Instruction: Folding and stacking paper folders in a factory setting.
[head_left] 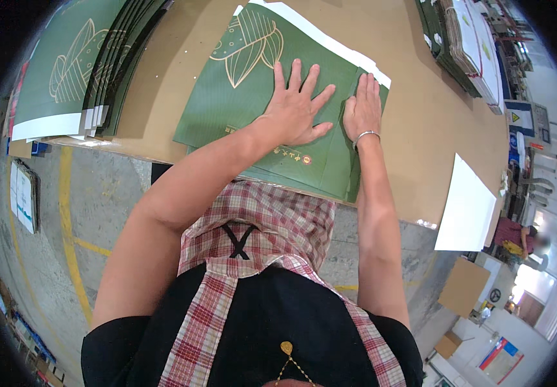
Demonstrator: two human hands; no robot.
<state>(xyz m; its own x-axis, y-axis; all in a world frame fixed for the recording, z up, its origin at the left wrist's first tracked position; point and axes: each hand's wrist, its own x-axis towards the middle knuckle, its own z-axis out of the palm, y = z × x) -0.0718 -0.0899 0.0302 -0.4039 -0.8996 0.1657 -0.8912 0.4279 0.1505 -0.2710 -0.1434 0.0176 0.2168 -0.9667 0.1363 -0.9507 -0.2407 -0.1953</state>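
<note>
A pendant (287, 348) hangs nearest my camera; left hand (294, 113) spread, right hand (363, 109) narrow, flat on green paper (217, 119); stack (49, 71) left of it, white sheet (464, 209) right.

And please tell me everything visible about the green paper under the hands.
The green paper looks like smooth card, with gold petal outlines, small gold print and a white strip along its far edge. It lies flat and askew on the table, its near edge layered. The left hand, fingers spread, and the right hand, near its right edge, touch it.
</note>
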